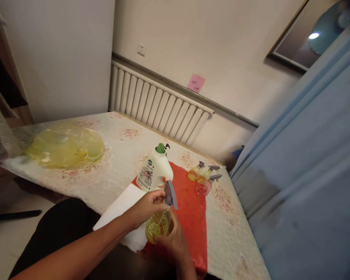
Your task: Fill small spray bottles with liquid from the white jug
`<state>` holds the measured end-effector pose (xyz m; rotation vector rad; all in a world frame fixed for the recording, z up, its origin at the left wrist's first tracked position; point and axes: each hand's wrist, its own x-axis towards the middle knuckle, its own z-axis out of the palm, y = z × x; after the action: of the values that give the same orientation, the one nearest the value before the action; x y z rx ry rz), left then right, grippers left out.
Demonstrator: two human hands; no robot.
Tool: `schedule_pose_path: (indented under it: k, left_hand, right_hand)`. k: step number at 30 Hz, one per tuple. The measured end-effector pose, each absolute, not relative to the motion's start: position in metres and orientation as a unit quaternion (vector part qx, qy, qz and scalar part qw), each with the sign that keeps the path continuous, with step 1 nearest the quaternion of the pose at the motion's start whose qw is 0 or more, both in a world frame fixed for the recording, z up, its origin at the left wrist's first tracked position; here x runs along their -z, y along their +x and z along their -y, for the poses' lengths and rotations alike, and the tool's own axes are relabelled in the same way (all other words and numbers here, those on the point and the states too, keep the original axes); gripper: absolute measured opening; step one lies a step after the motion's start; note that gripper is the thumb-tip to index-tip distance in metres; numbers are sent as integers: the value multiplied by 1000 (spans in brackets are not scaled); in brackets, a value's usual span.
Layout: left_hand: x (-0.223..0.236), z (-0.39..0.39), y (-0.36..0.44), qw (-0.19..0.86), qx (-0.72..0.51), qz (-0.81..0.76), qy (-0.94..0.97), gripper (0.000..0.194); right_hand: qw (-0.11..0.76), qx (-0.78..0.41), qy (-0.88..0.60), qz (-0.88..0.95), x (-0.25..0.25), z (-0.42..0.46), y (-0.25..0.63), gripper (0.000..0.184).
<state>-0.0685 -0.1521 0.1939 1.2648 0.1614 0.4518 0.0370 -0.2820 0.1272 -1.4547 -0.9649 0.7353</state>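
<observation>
In front of me is a clear spray bottle point(158, 225) with yellow liquid inside and a grey trigger head point(170, 194) on top. My left hand point(151, 208) has its fingers closed about the neck, just under the trigger head. Lower down, my right hand point(175, 237) wraps round the bottle's body. Just beyond stands a large white jug point(160, 171) with a label and a green piece in its mouth. Red plastic sheeting point(192, 225) and a white sheet point(116, 210) lie beneath and beside the bottle.
Several small spray bottles point(203, 187) with grey heads stand at the red sheeting's far right corner. A yellow plastic bag point(67, 147) lies on the flowered tablecloth point(125, 155) at left. A radiator point(160, 105) runs behind; a blue curtain point(294, 167) hangs at right.
</observation>
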Motion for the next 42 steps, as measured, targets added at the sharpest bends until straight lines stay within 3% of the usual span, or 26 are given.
schedule_pose_path:
  k: [10,19,26,34,42]
  left_hand:
    - [-196,169,-67,660,-332,-172,652,20]
    - [-201,147,-78,743,-159,-47,649,28]
    - [-194,163,-66,725,-268,-144,618,35]
    - [-199,151,-78,723,-170,-58,667,29]
    - [-196,160,-68,708,-257,-151,640,38]
  right_hand:
    - [587,-311,-615,426,-133,280,32,74]
    - [580,-299,-628,423,-135,280,32,74]
    - [581,-298,-625,428,-131,278,32,67]
    - [586,-304,-615,431,-138,281,34,72]
    - [569,-285,-645,422,-138,282,31,69]
